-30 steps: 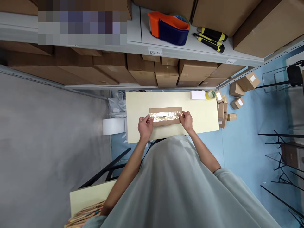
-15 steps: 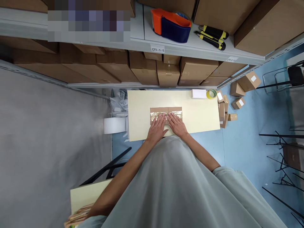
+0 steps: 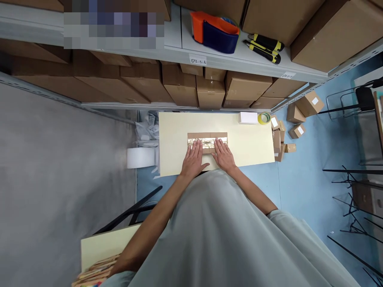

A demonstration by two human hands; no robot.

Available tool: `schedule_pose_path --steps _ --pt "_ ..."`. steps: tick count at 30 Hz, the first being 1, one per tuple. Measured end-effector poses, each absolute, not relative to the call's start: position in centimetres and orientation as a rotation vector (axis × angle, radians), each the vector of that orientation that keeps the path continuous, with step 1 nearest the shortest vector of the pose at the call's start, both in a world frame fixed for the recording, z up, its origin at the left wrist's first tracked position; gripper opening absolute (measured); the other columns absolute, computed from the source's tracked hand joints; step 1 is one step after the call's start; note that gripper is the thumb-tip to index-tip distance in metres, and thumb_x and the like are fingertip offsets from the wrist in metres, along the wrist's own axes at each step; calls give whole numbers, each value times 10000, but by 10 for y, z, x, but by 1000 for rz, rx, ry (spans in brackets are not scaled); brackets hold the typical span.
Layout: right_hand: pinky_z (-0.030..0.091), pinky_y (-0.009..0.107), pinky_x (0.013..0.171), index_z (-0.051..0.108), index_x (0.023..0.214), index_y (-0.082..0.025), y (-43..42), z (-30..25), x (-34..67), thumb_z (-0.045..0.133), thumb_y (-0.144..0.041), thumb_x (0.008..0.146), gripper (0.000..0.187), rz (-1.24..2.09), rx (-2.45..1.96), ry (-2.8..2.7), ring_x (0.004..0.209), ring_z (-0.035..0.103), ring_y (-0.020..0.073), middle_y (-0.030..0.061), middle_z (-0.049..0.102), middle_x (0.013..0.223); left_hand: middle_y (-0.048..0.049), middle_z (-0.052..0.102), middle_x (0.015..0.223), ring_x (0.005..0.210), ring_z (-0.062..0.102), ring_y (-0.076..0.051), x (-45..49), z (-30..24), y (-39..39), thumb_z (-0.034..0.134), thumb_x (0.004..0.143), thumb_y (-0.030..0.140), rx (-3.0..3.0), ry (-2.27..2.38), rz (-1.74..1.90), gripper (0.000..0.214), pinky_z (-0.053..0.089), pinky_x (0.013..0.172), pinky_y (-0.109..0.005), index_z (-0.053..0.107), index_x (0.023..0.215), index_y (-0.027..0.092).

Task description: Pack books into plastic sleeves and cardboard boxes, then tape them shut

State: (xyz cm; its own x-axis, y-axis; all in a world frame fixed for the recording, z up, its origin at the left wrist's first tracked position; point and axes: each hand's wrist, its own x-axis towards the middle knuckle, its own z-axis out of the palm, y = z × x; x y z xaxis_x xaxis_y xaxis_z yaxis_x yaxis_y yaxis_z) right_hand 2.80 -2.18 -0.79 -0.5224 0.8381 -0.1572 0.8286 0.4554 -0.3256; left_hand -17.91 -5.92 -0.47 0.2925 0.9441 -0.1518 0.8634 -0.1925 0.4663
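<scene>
On the cream tabletop lies a small brown cardboard box with a strip of shiny clear tape along its top. My left hand rests on the box's left part, fingers stretched out over the tape. Flat on the right part, with its fingers extended too, is my right hand. Between the hands the middle of the tape shows, somewhat wrinkled. Neither hand grips anything.
A white box and a yellow-green tape roll sit at the table's back right. Left of the table is a white roll. Above, a shelf holds cartons, a tape dispenser and utility knives. Small cartons lie right.
My hands have moved apart along the tape, the left one to the left and the right one to the right. More of the tape's middle now shows.
</scene>
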Motion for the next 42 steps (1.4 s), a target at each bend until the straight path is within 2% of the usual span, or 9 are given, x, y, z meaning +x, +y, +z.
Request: schedule_pose_path --steps 5,10,14,18,23,27,35,39,42 --pt "188 512 1422 120 1794 -71 -21 -7 26 309 -456 1188 742 554 -1555 -2644 1745 157 287 155 193 1849 -225 73 1859 1747 37 -364 -182 -3 -59 674 981 446 2109 1601 218 1103 64 1418 -569 50 1787 26" --pt "184 503 1424 205 1777 -37 -17 -3 16 304 -437 1186 720 586 -1553 -2673 1744 158 285 167 201 1845 -215 125 1855 1744 76 -361 -175 -2 -54 692 977 429 2101 1575 157 1075 89 1419 -559 100 1794 58" --pt "193 519 1423 247 1775 -60 -12 -2 8 299 -410 1185 688 592 -1544 -2656 1742 172 282 152 224 1842 -211 118 1858 1745 77 -357 -172 -3 -50 729 956 374 2118 1578 145 1060 89 1421 -549 157 1787 50" --pt "204 498 1426 312 1759 -71 -6 -1 7 300 -344 1181 640 635 -1499 -2700 1738 195 259 135 266 1833 -203 130 1856 1743 101 -355 -172 -4 -43 733 939 324 2117 1574 105 1063 97 1420 -557 151 1793 71" --pt "238 462 1419 396 1724 -57 -3 1 15 352 -352 1183 618 649 -1469 -2708 1736 201 258 147 258 1837 -224 112 1852 1743 66 -360 -178 -4 -42 707 955 355 2130 1502 129 1062 90 1417 -577 125 1794 62" --pt "224 456 1424 399 1727 -80 -6 -2 22 346 -316 1187 591 684 -1428 -2707 1739 189 239 136 290 1833 -263 103 1844 1738 22 -377 -180 -6 -48 689 960 329 2131 1471 169 975 74 1416 -594 236 1762 11" --pt "254 500 1413 425 1722 -120 -6 -8 22 353 -331 1184 583 710 -1435 -2653 1736 208 254 134 303 1832 -237 188 1843 1742 109 -353 -183 0 -42 623 997 292 2102 1471 183 804 132 1419 -572 377 1721 48" --pt "251 492 1411 397 1735 -111 -6 -4 15 348 -341 1183 599 670 -1475 -2653 1734 216 269 133 301 1835 -215 205 1847 1740 134 -363 -183 1 -38 620 1012 354 2093 1473 185 827 159 1412 -588 348 1741 75" --pt "242 501 1410 413 1727 -106 -6 -2 6 346 -330 1182 593 629 -1524 -2660 1731 225 284 141 299 1834 -241 200 1842 1737 141 -383 -179 -1 -37 650 997 391 2089 1479 182 919 151 1414 -574 279 1758 33"
